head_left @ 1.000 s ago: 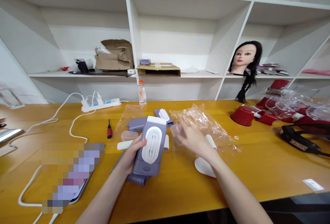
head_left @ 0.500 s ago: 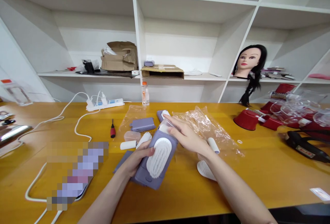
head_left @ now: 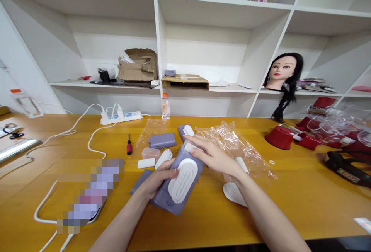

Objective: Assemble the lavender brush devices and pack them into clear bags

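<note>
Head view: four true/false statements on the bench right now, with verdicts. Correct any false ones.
1. The left hand grips a lavender plastic case. True.
2. The right hand holds a screwdriver. False: the screwdriver lies on the table, apart from both hands.
3. A clear plastic bag lies to the right of the case. True.
4. The mannequin head stands on the table. False: it sits on a white shelf.

No readable text, labels or numbers
</note>
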{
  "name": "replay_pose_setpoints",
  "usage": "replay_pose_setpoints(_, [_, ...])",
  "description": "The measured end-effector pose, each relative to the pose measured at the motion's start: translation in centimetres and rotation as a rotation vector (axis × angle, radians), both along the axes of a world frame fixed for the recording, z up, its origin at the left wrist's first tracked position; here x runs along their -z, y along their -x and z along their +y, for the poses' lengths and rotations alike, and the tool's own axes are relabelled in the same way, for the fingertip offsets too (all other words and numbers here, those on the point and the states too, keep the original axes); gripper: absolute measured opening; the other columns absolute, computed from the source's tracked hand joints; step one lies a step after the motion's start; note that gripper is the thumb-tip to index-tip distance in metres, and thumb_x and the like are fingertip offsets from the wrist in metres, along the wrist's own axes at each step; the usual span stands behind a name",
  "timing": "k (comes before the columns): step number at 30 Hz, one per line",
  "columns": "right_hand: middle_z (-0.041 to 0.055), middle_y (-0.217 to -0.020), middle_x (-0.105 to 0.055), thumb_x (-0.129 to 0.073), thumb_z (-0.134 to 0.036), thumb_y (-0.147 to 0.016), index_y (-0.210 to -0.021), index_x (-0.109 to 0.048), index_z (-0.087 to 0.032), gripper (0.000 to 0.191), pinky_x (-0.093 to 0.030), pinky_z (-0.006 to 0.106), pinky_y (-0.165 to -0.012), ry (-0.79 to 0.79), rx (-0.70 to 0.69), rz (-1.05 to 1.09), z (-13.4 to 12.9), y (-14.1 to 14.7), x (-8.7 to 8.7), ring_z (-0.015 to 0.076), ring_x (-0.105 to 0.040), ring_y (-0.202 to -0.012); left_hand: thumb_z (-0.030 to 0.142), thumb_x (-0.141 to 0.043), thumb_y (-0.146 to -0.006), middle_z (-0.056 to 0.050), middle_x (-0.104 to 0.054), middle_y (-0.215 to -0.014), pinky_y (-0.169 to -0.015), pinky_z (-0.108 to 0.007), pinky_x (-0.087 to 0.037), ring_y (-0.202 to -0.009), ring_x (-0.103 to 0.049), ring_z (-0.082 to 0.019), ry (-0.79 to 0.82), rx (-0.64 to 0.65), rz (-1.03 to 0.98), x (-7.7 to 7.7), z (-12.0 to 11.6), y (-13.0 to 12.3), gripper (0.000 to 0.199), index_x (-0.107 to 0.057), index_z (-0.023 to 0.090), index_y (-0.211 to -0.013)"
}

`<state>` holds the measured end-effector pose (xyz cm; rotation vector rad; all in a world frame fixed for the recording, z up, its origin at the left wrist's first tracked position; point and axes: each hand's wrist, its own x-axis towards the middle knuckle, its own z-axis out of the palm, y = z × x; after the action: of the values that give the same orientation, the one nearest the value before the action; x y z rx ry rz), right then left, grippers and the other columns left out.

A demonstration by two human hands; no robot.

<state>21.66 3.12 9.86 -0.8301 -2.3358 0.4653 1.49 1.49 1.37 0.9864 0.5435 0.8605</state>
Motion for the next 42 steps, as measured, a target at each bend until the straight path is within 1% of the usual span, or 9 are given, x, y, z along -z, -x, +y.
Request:
replay_pose_setpoints(10, [0.002,-0.143,-0.035,-0.037,-0.041,-0.092,-0.138,-0.031,-0.027,0.049,-0.025,0.044,-0.109,0.022,-0.047,-0.083,0.1,-0.6,-0.5,0.0202,-0.031,-0.132,0.036,-0.074,-0.061,-0.004,-0.066,-0.076,-0.056,-0.022,-0.04,-0.06,-0.057,-0.013,-0.004,-0.01,-0.018,0.0,0.0,0.1,0.048,-0.064,0.017,-0.104])
replay_pose_setpoints(17, [-0.0003,-0.144,-0.033,-0.034,-0.037,-0.093,-0.138,-0.03,-0.029,0.046,-0.025,0.045,-0.109,0.019,0.017,-0.035,0.1,0.4,1.0,0.0209,-0.03,-0.132,0.034,-0.075,-0.061,-0.005,-0.067,-0.076,-0.058,-0.023,-0.041,-0.063,-0.06,-0.015,0.0,0.016,-0.024,-0.1,0.1,0.4,0.046,-0.065,0.017,-0.102])
replay_pose_setpoints(23, [0.001,-0.142,-0.037,-0.034,-0.038,-0.093,-0.137,-0.034,-0.029,0.044,-0.028,0.044,-0.107,0.074,-0.017,0.025,0.6,-0.1,1.8,0.02,-0.034,-0.13,0.033,-0.074,-0.062,-0.006,-0.068,-0.08,-0.059,-0.024,-0.042,-0.063,-0.061,-0.015,0.04,-0.01,0.032,0.2,0.2,-0.1,0.048,-0.064,0.015,-0.105])
replay_pose_setpoints(29, [0.0018,-0.137,-0.045,-0.037,-0.047,-0.09,-0.133,-0.041,-0.031,0.045,-0.027,0.044,-0.106,0.193,0.012,0.067,1.3,-1.0,1.5,0.0209,-0.04,-0.126,0.033,-0.071,-0.066,-0.008,-0.069,-0.085,-0.063,-0.025,-0.044,-0.075,-0.065,-0.021,0.084,-0.027,-0.001,0.1,0.1,-0.8,0.045,-0.062,0.014,-0.107])
replay_pose_setpoints(31, [0.0022,-0.131,-0.051,-0.034,-0.049,-0.09,-0.132,-0.041,-0.033,0.046,-0.035,0.043,-0.1,0.231,0.069,0.131,1.6,-1.5,1.4,0.0208,-0.05,-0.114,0.033,-0.07,-0.067,-0.009,-0.07,-0.086,-0.064,-0.027,-0.045,-0.076,-0.066,-0.023,0.106,-0.056,-0.011,-0.1,0.0,-0.8,0.047,-0.06,0.014,-0.109])
replay_pose_setpoints(33, [0.0044,-0.121,-0.057,-0.029,-0.049,-0.091,-0.129,-0.046,-0.03,0.046,-0.045,0.039,-0.086,0.285,0.144,0.212,1.9,-2.0,1.6,0.0175,-0.061,-0.088,0.035,-0.068,-0.068,-0.01,-0.07,-0.086,-0.065,-0.03,-0.047,-0.076,-0.066,-0.025,0.172,-0.105,-0.023,-0.3,0.1,-0.6,0.051,-0.056,0.015,-0.113])
replay_pose_setpoints(36, [0.0046,-0.105,-0.063,-0.029,-0.047,-0.091,-0.11,-0.06,-0.022,0.044,-0.048,0.032,-0.067,0.346,0.254,0.28,2.4,-2.5,2.3,0.0109,-0.058,-0.057,0.042,-0.059,-0.075,-0.013,-0.071,-0.086,-0.068,-0.036,-0.049,-0.078,-0.067,-0.028,0.326,-0.145,-0.058,-0.5,0.5,-0.3,0.056,-0.05,0.011,-0.121])
replay_pose_setpoints(39, [0.0018,-0.087,-0.065,-0.037,-0.046,-0.088,-0.085,-0.064,-0.019,0.039,-0.044,0.028,-0.058,0.362,0.272,0.236,2.5,-2.5,3.1,0.0098,-0.055,-0.049,0.044,-0.051,-0.08,-0.015,-0.07,-0.092,-0.075,-0.039,-0.049,-0.083,-0.067,-0.028,0.37,-0.181,-0.144,-0.6,1.0,-0.1,0.057,-0.047,0.009,-0.125])
replay_pose_setpoints(42, [-0.0013,-0.068,-0.062,-0.043,-0.045,-0.086,-0.084,-0.064,-0.02,0.033,-0.039,0.025,-0.05,0.392,0.23,0.181,2.4,-2.2,3.7,0.0114,-0.054,-0.047,0.045,-0.048,-0.082,-0.015,-0.068,-0.102,-0.083,-0.044,-0.047,-0.088,-0.066,-0.03,0.312,-0.217,-0.222,-1.0,1.1,-0.1,0.057,-0.044,0.01,-0.128])
